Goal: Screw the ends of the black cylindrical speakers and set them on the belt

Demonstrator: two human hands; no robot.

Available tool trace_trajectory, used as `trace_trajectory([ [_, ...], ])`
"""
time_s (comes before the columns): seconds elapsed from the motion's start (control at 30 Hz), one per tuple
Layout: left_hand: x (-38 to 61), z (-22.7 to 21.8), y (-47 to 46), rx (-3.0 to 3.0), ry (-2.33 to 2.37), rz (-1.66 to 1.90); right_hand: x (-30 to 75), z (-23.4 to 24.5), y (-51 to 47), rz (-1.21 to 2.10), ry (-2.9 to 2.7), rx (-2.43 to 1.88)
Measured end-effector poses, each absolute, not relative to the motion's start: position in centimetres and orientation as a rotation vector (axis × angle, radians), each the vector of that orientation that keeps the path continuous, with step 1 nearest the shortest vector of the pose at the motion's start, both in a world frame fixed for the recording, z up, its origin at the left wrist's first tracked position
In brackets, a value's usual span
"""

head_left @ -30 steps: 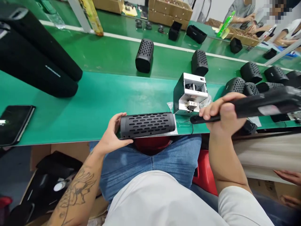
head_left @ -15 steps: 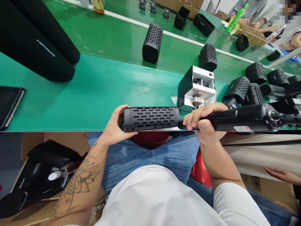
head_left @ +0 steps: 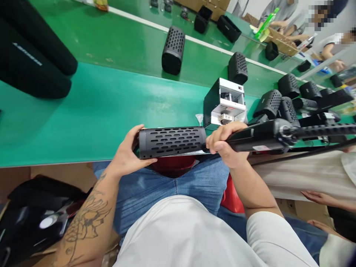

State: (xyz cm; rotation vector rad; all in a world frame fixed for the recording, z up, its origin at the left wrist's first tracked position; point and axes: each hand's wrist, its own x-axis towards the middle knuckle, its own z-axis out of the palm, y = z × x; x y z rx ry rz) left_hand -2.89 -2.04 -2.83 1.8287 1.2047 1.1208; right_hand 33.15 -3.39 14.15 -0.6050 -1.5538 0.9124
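Note:
My left hand (head_left: 128, 154) grips the left end of a black slotted speaker housing (head_left: 172, 142), which lies on its side along the table's front edge. In my right hand (head_left: 229, 142) is a black electric screwdriver (head_left: 258, 136), held level with its cord running off to the right. The tool's tip meets the right end of the housing, though my fingers partly hide the contact point. Just behind my right hand stands a small silver and black screw feeder (head_left: 224, 104).
Several black speaker housings (head_left: 268, 104) stand to the right. Another one (head_left: 172, 52) sits on the green strip beyond the mat (head_left: 125, 107). Large black padded pieces (head_left: 36, 55) occupy the far left. Co-workers' hands (head_left: 319, 198) show at the right.
The view has shifted to the right, so the table things sit further left. Both hands keep their grips, and the screwdriver tip stays at the housing's right end.

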Motion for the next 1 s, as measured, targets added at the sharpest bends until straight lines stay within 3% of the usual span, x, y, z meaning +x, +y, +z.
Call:
trace_trajectory([
  [0.33, -3.4, -3.8, -1.0, 1.921, 1.296, 1.182, 33.0, 13.1, -2.2, 1.062, -1.627, -0.814],
  [0.57, -2.4, -2.6, -2.1, 1.954, 1.224, 1.216, 35.5, 17.1, -2.0, 0.816, -1.466, -0.461],
  [0.67, -1.8, -2.6, -2.4, 1.95, 1.205, 1.228, 38.9, 18.5, 1.0, 0.519, -1.294, -0.571],
  [0.77, -1.4, -2.7, -2.6, 1.947, 1.187, 1.217, 41.4, 17.6, 4.5, 0.33, -1.232, -0.799],
  [1.0, -1.4, -3.5, -2.5, 1.972, 1.194, 1.212, 42.8, 14.1, 6.5, 0.389, -1.213, -0.86],
])
